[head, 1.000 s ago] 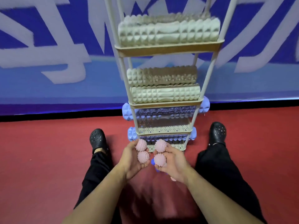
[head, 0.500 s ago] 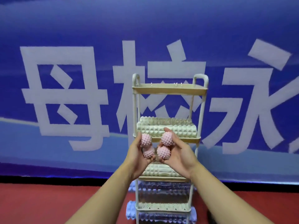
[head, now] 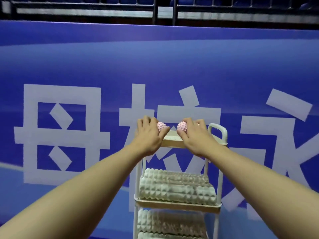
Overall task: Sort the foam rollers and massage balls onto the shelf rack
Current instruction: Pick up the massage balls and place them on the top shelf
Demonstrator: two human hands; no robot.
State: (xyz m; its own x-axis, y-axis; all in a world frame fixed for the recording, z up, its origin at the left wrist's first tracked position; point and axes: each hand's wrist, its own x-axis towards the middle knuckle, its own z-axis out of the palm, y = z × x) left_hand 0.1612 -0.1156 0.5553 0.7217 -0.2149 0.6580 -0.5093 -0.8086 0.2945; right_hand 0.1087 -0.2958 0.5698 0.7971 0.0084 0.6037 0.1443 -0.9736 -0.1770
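Your left hand (head: 148, 135) and your right hand (head: 193, 135) were both raised over the top tray (head: 172, 144) of the shelf rack (head: 219, 169), palms down, backs toward you; your left grip was curled round a pink spiky ball (head: 160, 126), which showed between thumb and fingers on the inner side of that hand; your right grip was curled round another pink spiky ball (head: 181, 126), which showed likewise on its inner side; the two balls sat near each other but apart, with the tray's pale edge just below the gap between your grips; whether either grip hid further balls under the palm could not be told.

Just beyond your right grip stood the rack's white looped handle (head: 217, 130); well below both grips, on the next shelf down, lay pale ridged foam rollers (head: 176, 188), one behind the other; on the shelf under that, lower again, lay more pale foam rollers (head: 169, 221), partly cut off by the bottom of the view.

Behind your grips and the rack ran a blue banner (head: 155, 66) with large pale characters; far above them, a dark railing (head: 164, 11) crossed the top.
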